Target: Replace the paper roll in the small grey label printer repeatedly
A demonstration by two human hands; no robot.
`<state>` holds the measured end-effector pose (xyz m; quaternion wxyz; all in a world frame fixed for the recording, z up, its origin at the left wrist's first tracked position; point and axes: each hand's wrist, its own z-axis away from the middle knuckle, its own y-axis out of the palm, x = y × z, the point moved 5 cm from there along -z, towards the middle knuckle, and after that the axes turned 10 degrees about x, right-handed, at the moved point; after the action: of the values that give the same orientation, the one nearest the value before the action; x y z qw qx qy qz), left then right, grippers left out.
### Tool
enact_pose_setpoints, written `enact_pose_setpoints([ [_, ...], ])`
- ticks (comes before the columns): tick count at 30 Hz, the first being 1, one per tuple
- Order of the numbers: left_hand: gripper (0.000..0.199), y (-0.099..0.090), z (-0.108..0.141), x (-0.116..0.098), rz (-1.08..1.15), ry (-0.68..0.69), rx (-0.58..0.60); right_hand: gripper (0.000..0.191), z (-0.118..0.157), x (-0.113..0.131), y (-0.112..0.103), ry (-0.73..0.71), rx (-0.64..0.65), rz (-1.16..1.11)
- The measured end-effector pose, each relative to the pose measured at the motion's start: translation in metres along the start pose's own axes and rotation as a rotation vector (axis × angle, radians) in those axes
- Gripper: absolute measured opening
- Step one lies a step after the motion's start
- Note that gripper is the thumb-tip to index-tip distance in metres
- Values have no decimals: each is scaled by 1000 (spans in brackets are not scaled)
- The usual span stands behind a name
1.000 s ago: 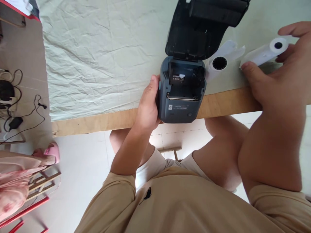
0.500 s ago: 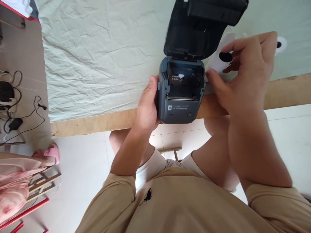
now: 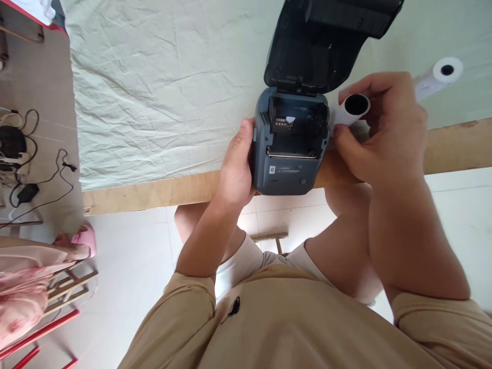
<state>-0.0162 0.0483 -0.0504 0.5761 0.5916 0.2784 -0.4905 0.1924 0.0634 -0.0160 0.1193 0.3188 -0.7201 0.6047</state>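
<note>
The left hand (image 3: 237,163) grasps the left side of the printer (image 3: 286,177), positioned at the near edge of the bench (image 3: 154,199). The lid (image 3: 313,51) stands open at the printer's far end. The right hand (image 3: 392,130) grips a paper roll (image 3: 340,114) between thumb and fingers, immediately right of the printer. A second roll (image 3: 434,82) lies farther right.

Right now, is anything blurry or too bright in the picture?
All in the head view: tiny white lettering on the dark blue-grey plastic printer looks too fuzzy to read; the white hollow roll at the right hand is dark inside; the pale tiled floor looks very bright.
</note>
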Motion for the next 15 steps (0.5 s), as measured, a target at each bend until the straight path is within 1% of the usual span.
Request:
enact_pose_setpoints([
  [2, 73, 2, -1, 1, 90, 27, 85, 47, -1, 0, 1, -57, 24, -2],
  [3, 72, 4, -2, 1, 136, 43, 127, 44, -2, 0, 0, -87, 14, 10],
  [5, 69, 5, -2, 1, 173, 66, 157, 40, -3, 0, -1, -102, -11, 22],
  [7, 67, 5, -2, 1, 177, 75, 148, 43, -3, -1, -1, -85, -8, -15],
  [10, 65, 4, -2, 2, 165, 89, 105, 53, -2, -3, 2, -58, 42, -53],
  [12, 64, 4, -2, 1, 162, 93, 98, 49, -3, -2, 2, -73, 35, -1],
  [14, 65, 4, -2, 1, 157, 85, 96, 40, -3, -2, 0, -105, -11, 61],
  [15, 65, 5, -2, 1, 152, 81, 87, 41, -3, -2, -1, -118, -30, 65],
])
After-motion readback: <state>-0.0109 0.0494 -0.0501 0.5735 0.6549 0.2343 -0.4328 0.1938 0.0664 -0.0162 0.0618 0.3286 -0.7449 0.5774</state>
